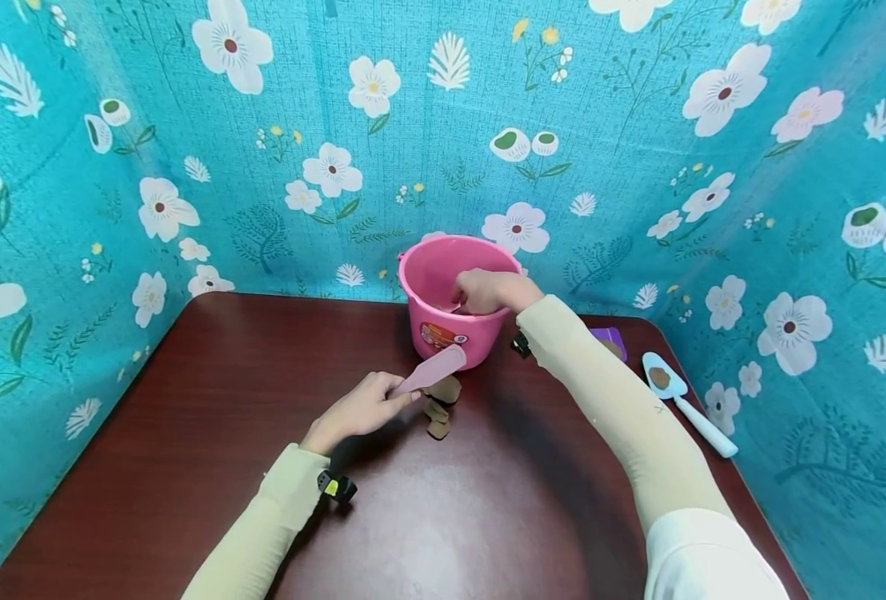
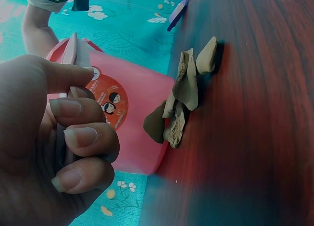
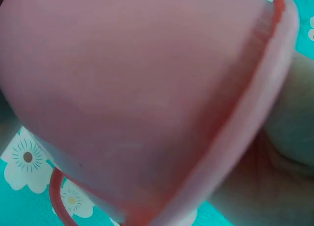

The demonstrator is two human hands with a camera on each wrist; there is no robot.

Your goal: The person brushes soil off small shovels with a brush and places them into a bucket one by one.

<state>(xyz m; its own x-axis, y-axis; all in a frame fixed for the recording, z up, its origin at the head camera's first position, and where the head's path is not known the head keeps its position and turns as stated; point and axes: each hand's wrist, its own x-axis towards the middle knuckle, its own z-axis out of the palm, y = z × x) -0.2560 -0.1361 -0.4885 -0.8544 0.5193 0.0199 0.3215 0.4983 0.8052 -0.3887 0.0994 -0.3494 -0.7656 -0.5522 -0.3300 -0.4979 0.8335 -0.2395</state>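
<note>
Pink flat tool (image 1: 437, 367), one: in front of the bucket (image 1: 499, 332), in the left hand (image 1: 363, 406). Fingers curled round its handle; blade bare. Long axis slanting from the hand up toward the bucket's front wall; contact with that wall cannot be told.

Brown pieces (image 2: 186, 86), several, irregular, thin-edged: on the table at the bucket's front base, the nearest touching or almost touching it. They lie to the right of the left hand's fingertips, just beside the blade; the left hand is the nearer of the two.

Bucket, one: pink, upright, orange sticker (image 1: 443, 335) on its front.

Right hand (image 1: 485, 291): reaching over the bucket's rim from the right, fingers bent down inside. Whether they grip anything cannot be told; a small pale pink strip shows beside them, unidentified.

Purple item (image 1: 609, 336), one: right of the bucket, partly behind the right sleeve (image 1: 600, 400), with something brown on it.

Light blue trowel (image 1: 705, 427), one: farther right of the bucket, brown lump (image 1: 659, 377) in its scoop.

Table (image 1: 262, 400), dark red-brown: beneath the bucket. Flowered cloth (image 1: 292, 108): behind it.

Obscured: bucket's floor and contents; right fingertips, which its wall blocks in the right wrist view; much of the tool's handle, inside the left palm.
</note>
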